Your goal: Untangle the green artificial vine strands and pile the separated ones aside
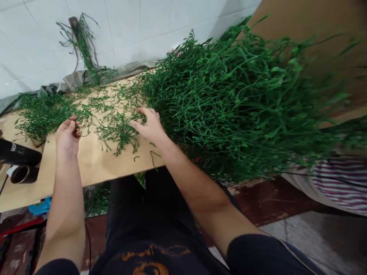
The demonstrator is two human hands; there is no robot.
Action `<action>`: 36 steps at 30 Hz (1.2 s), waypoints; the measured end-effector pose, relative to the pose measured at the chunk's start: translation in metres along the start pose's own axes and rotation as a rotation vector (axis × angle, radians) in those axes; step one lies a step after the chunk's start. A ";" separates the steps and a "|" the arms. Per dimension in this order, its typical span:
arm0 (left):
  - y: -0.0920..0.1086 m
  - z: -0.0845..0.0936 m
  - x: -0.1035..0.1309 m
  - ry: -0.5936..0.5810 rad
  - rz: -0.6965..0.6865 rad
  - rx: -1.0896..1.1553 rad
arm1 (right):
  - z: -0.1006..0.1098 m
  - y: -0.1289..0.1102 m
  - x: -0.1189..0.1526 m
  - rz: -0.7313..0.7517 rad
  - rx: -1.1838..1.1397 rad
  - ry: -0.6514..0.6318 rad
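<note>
Thin green stems with small bud-like tips (119,130) lie scattered on a tan board (94,164). My left hand (68,133) is closed in a pinch at the left of the board, and a fine green stem (83,121) shows at its fingertips. To the right, my right hand (150,125) hovers over the loose stems with thumb and forefinger apart, and nothing shows between them. Beside it rises a large, dense heap of the same green stems (229,95). A smaller pile of stems (43,114) lies beyond my left hand.
A black bottle (18,152) and a dark cup (24,174) stand at the left. Against the white tiled wall (123,26), a bunch of stems hangs on an upright post (74,26). A large brown cardboard panel (323,23) is behind the heap; striped fabric (341,183) shows at right.
</note>
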State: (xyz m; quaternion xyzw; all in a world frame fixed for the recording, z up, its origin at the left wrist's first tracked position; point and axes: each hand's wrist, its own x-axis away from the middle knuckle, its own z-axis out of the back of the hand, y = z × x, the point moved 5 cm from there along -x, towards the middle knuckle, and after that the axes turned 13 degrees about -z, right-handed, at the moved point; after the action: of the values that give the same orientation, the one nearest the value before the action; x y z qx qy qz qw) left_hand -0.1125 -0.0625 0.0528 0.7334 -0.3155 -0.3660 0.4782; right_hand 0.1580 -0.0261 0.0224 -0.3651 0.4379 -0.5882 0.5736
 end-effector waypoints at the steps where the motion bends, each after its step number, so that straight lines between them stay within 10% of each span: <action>1: 0.002 -0.008 0.004 -0.060 -0.030 -0.002 | 0.001 -0.007 0.005 0.074 0.125 0.070; 4: 0.007 -0.032 0.019 -0.207 -0.083 -0.017 | -0.008 -0.027 0.017 0.246 0.291 0.107; 12: -0.003 -0.058 0.044 -0.450 -0.052 -0.166 | -0.054 -0.025 0.013 0.251 0.067 -0.391; 19: -0.004 -0.022 0.015 -0.191 -0.264 -0.301 | -0.033 -0.007 0.000 0.077 -0.147 -0.287; 26: -0.009 -0.038 0.030 -0.267 -0.149 -0.154 | -0.044 -0.030 0.019 0.242 -0.044 -0.362; 36: -0.008 -0.024 0.029 -0.073 -0.059 -0.024 | -0.062 -0.033 0.035 0.287 0.268 -0.365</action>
State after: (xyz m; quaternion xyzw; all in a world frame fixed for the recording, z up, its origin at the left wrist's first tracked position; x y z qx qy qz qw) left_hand -0.0760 -0.0715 0.0454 0.7228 -0.3062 -0.4103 0.4642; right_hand 0.0864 -0.0564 0.0287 -0.3199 0.2927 -0.4780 0.7639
